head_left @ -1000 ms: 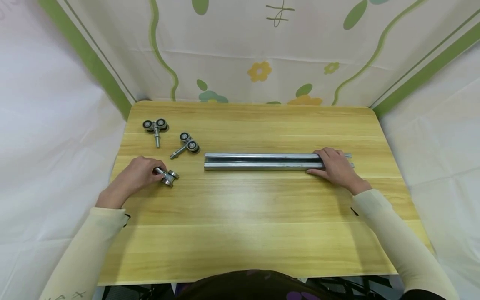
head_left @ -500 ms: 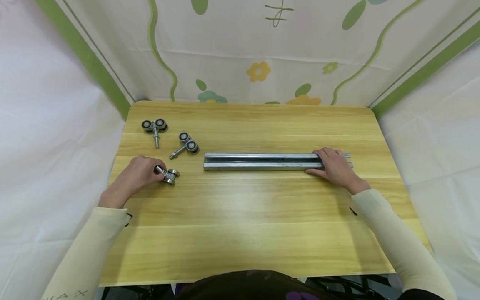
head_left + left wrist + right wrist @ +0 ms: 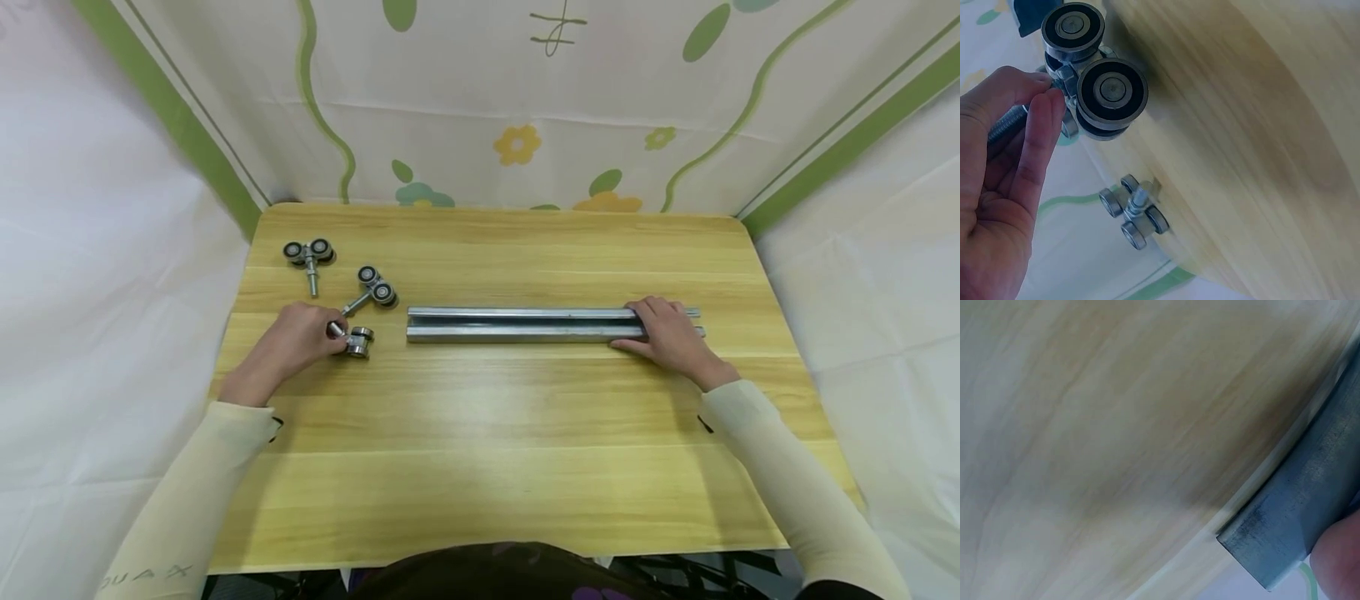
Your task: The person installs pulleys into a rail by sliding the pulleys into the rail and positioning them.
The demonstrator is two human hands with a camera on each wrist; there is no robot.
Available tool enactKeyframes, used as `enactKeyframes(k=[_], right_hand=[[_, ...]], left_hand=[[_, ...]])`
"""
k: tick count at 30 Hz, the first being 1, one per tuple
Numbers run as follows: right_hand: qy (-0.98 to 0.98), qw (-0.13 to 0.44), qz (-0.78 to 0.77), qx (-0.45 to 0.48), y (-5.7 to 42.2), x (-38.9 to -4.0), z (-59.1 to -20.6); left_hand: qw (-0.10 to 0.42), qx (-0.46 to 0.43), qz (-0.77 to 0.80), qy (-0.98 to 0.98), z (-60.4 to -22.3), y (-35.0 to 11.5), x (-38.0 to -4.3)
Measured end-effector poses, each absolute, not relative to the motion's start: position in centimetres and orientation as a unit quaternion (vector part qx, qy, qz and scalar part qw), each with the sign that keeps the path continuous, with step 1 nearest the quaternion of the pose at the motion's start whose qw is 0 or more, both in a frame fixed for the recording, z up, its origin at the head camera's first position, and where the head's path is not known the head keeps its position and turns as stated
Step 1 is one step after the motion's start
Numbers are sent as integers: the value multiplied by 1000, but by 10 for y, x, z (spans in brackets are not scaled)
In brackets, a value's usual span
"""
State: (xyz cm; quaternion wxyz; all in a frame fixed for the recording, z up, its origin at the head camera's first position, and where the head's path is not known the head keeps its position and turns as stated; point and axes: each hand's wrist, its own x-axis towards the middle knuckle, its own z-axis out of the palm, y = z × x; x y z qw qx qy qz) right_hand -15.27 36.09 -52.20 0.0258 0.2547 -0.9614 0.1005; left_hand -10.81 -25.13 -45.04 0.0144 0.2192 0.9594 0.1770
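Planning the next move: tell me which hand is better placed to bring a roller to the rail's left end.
Left, I'd judge: the left hand pinches a roller just left of that end, while the right hand grips the rail toward its other end.

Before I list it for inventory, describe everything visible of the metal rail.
The rail is a straight, silver-grey channel, metallic-looking, with a dark lengthwise slot seen from above and dark marks near one end. It lies left to right on the wood-grained table, left end untouched; the right hand grips it near the right end.
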Motion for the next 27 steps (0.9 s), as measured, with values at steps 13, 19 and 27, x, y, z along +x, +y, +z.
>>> enactKeyframes(k=[13, 19, 27], right_hand=[[-963, 18, 102, 248, 360, -152, -522], [-963, 20, 103, 247, 360, -151, -522], [-964, 15, 104, 245, 359, -150, -519]], left_hand=[[-6, 225, 184, 957, -453, -223, -121], [-4, 226, 189, 956, -452, -210, -127], [21, 222, 183, 957, -449, -195, -135]])
